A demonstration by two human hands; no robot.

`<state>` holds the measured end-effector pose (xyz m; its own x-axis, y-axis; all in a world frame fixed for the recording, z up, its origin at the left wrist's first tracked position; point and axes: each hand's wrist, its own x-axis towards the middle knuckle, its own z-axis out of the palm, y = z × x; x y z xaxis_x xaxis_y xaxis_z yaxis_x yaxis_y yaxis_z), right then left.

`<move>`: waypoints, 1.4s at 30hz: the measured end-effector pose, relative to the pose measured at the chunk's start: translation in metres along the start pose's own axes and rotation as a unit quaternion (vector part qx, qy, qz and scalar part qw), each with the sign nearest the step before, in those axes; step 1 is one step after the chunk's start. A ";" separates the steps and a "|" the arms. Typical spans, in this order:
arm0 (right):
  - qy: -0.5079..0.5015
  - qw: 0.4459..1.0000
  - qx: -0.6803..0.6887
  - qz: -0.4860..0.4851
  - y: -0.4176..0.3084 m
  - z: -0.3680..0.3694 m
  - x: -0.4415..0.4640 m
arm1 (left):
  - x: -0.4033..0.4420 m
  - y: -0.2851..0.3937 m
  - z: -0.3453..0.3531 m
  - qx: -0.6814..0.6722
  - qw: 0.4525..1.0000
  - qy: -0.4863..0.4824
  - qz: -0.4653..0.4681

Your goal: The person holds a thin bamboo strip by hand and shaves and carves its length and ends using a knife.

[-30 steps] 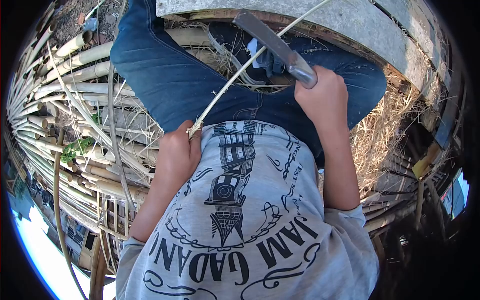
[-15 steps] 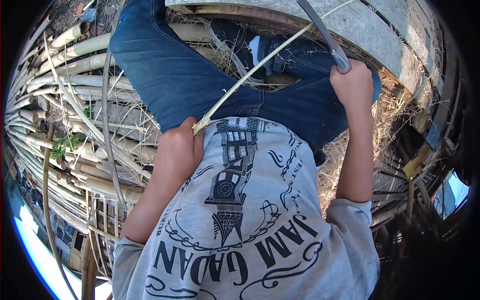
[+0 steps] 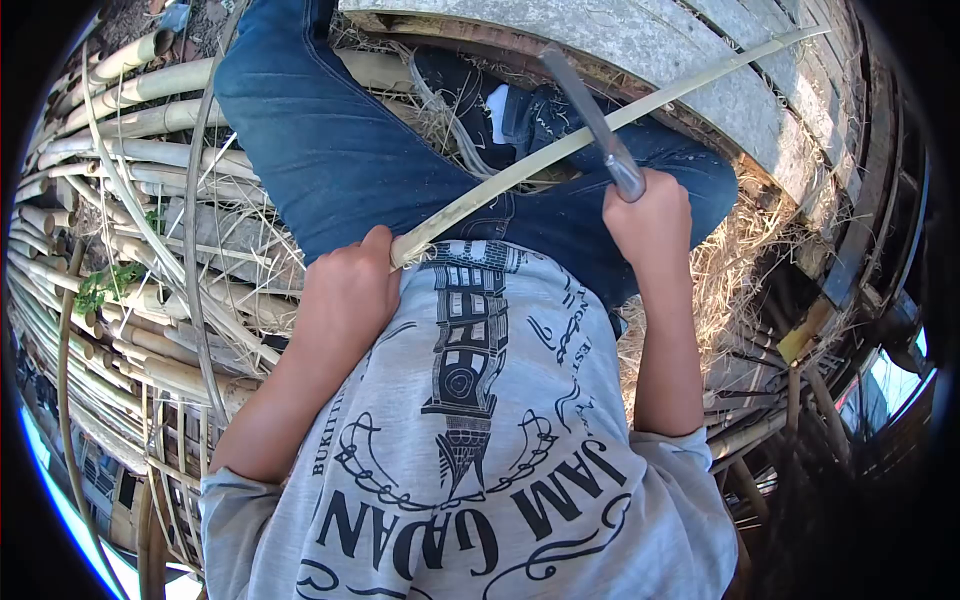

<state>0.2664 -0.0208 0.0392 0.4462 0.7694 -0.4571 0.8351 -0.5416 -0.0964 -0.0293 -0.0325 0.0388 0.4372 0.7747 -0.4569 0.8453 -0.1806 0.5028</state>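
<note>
A long, pale bamboo strip (image 3: pixel 540 160) runs from my left hand (image 3: pixel 345 290) up to the right, across my lap and over the grey boards. My left hand is closed round its lower end, beside my shirt, where small shavings cling. In my right hand (image 3: pixel 650 220) is a knife (image 3: pixel 588 110), held by its metal handle. The blade points up and to the left and crosses the strip near its middle. Whether the blade touches the strip I cannot tell.
Grey wooden boards (image 3: pixel 640 40) lie at the top right. Many bamboo poles (image 3: pixel 150 120) are stacked on the left. A heap of shavings (image 3: pixel 690 290) lies right of my legs. Thin strips and a green plant (image 3: pixel 105 285) show at the left.
The strip now shows its broad face instead of its narrow edge. My right hand moved right, then back left and slightly down with the knife. My left hand keeps its hold.
</note>
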 end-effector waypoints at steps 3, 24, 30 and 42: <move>0.095 0.988 0.021 0.121 0.096 -0.029 0.050 | -0.004 -0.005 0.001 0.002 1.000 -0.016 -0.007; 0.149 0.986 0.046 0.060 0.096 -0.035 0.071 | -0.009 -0.005 0.004 -0.034 0.999 0.011 0.002; 0.087 0.990 0.109 -0.005 0.057 -0.035 0.018 | -0.007 0.007 0.000 -0.045 0.998 0.005 -0.032; 0.054 0.998 0.034 0.023 0.051 -0.015 0.043 | -0.005 0.003 0.004 -0.074 0.995 -0.019 -0.059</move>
<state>0.3325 -0.0105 0.0277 0.5181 0.7739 -0.3642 0.7915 -0.5952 -0.1390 -0.0274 -0.0394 0.0393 0.3503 0.7618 -0.5449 0.8386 0.0040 0.5447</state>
